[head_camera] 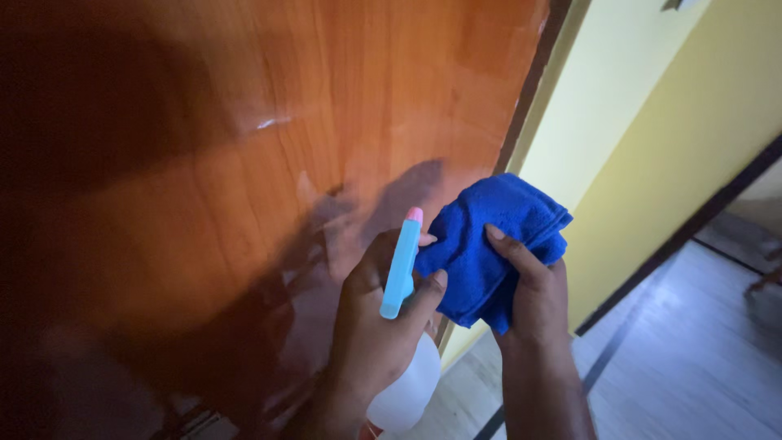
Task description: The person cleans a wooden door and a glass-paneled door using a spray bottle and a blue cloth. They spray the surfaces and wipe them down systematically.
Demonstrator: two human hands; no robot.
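The left hand (379,314) was wrapped around the neck of a spray bottle (401,269), its fingers closed on it: the thumb curled over the front of the light blue sprayer head and a fingertip showed just past the head's far side. The pink nozzle tip stood above the fingers, pointing toward the wooden door (244,163). The bottle's white, cloudy body hung below the palm, against the wrist.

The right hand (533,289) gripped a bunched blue cloth (489,236). Its thumb lay pressed across the front of the cloth and the other fingers were hidden behind the folds, so the cloth sat mostly above and to the left of the thumb, touching the sprayer head and the left fingertips.

Both hands were held close before the glossy door, near its edge. Beyond the right fingers stood a yellow wall (652,138); below the wrist lay a grey tiled floor (692,358).
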